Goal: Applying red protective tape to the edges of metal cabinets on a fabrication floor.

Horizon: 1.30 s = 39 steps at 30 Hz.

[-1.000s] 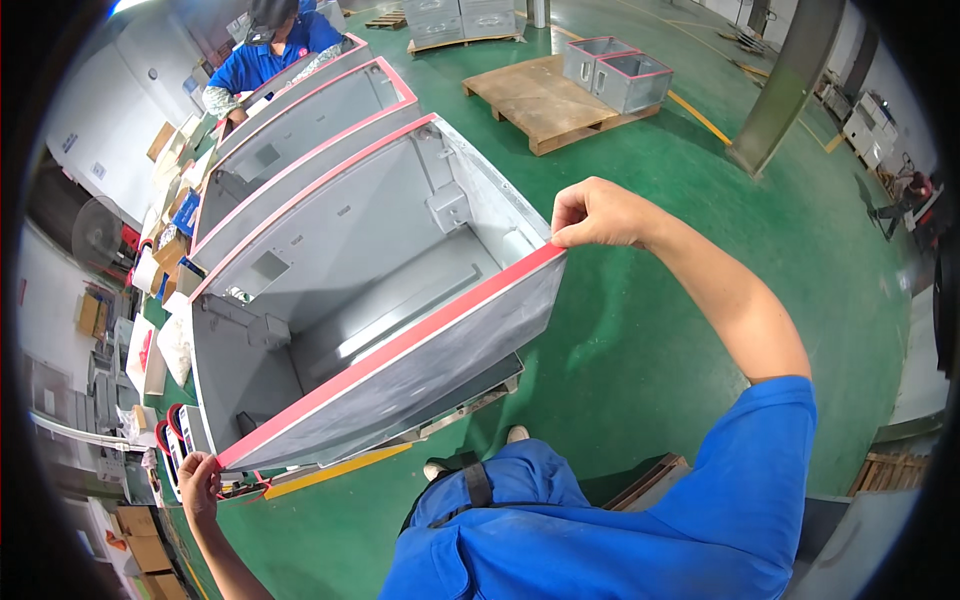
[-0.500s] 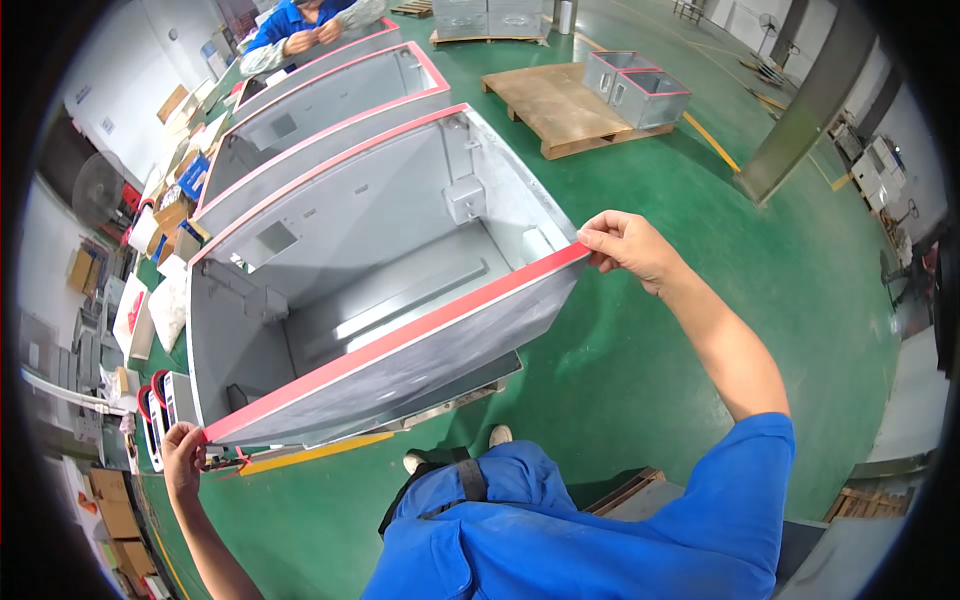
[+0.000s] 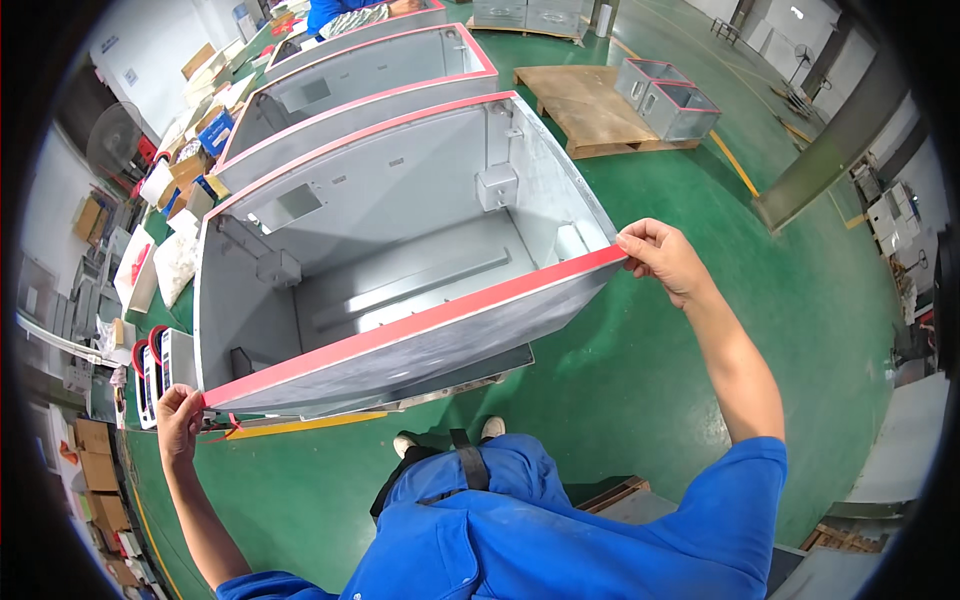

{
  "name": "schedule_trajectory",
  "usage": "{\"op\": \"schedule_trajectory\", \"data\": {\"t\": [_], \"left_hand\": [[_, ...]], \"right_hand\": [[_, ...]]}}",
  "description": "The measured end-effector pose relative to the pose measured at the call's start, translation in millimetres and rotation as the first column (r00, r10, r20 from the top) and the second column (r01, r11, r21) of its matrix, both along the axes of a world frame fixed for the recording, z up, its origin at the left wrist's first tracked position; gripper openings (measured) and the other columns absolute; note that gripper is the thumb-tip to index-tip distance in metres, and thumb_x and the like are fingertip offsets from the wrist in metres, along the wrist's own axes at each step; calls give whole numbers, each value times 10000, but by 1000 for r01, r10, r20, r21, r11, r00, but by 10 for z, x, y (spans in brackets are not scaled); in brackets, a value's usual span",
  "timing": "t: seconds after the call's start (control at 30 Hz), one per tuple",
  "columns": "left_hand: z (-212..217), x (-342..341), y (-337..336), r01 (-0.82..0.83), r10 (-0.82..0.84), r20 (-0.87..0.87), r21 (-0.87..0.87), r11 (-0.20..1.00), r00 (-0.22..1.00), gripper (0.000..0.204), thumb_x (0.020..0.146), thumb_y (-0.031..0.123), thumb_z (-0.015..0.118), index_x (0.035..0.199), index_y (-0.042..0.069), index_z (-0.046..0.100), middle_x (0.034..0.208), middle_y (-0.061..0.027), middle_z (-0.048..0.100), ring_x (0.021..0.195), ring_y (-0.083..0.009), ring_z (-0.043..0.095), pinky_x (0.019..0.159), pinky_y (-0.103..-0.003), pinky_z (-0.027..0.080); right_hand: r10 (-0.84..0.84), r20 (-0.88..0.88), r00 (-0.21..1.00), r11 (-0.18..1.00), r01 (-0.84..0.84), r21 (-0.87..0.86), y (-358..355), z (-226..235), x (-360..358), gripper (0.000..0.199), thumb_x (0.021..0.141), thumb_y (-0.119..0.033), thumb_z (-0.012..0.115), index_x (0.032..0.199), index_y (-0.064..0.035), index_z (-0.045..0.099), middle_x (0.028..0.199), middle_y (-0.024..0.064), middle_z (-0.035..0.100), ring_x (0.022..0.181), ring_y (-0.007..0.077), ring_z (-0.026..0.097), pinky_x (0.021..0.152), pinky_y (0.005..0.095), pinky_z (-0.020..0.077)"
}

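A large grey metal box [image 3: 400, 215], open at the top, lies in front of me. Along its near rim runs a red adhesive strip [image 3: 420, 324], and red edging also lines the far rim. At the near-left corner my left hand [image 3: 180, 418] is closed in a pinch on the strip's end. My right hand [image 3: 664, 258] pinches the strip's other end at the near-right corner, fingertips touching the rim. Whether the strip is stuck down all along cannot be told. Inside the box are small metal brackets [image 3: 496, 187] and a rectangular cutout.
Two similar boxes [image 3: 375, 68] stand in a row behind. A co-worker's sleeve [image 3: 350, 20] shows past them. Left is a bench cluttered with cartons [image 3: 187, 168] and a white bag [image 3: 177, 262]. A wooden pallet [image 3: 580, 105] holds smaller grey boxes [image 3: 680, 108] near a pillar [image 3: 840, 150].
My viewpoint has shifted, so the boxes sit further right and higher in view. Both hands stay pinched at the strip's ends. The co-worker has moved partly out of the top of view.
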<state>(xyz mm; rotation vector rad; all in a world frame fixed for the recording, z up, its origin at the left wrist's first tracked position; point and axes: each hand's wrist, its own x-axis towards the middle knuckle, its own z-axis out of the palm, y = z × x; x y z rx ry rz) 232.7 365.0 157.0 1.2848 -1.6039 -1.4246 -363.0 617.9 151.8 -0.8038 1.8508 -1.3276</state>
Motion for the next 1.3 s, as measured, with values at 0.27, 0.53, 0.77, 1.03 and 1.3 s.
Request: {"op": "schedule_trajectory", "data": {"t": [0.27,0.53,0.77,1.03,1.3], "left_hand": [[-40,10,-22,0,0,-2,-4,1000,1000,134,802,74,596,720,72,491,556,29,474,394,-10,353,344,-138,248],[2,-65,-18,-4,5,35,-25,1000,999,133,813,100,586,729,78,485,557,37,456,384,-7,334,327,-146,235],[154,-146,98,3,3,159,-40,999,987,194,759,175,634,663,45,527,536,21,450,424,-43,371,380,-191,236],[156,-73,-64,87,-92,98,57,995,991,143,728,138,673,759,7,624,564,42,479,459,-23,358,415,-188,226],[45,5,-113,178,-179,0,100,979,984,153,723,171,702,750,41,627,610,48,518,501,-7,373,439,-172,243]], "right_hand": [[33,74,997,999,-31,-34,28,6,-40,212,833,-253,585,883,-47,577,760,6,576,664,78,537,574,200,426],[31,-33,999,999,-32,-30,24,21,-48,218,832,-239,575,904,-34,589,779,31,587,684,100,543,587,221,429],[30,-112,993,999,-32,-16,-21,-19,48,188,820,-203,585,896,-32,579,746,8,551,620,65,485,538,188,373],[10,-41,999,999,-11,-31,54,-151,-99,155,851,-202,555,894,-56,524,692,-27,506,563,39,445,490,168,340],[-82,-30,996,996,81,-29,11,-148,-48,163,848,-228,571,901,-82,522,689,-38,527,578,41,479,501,162,366]]}}
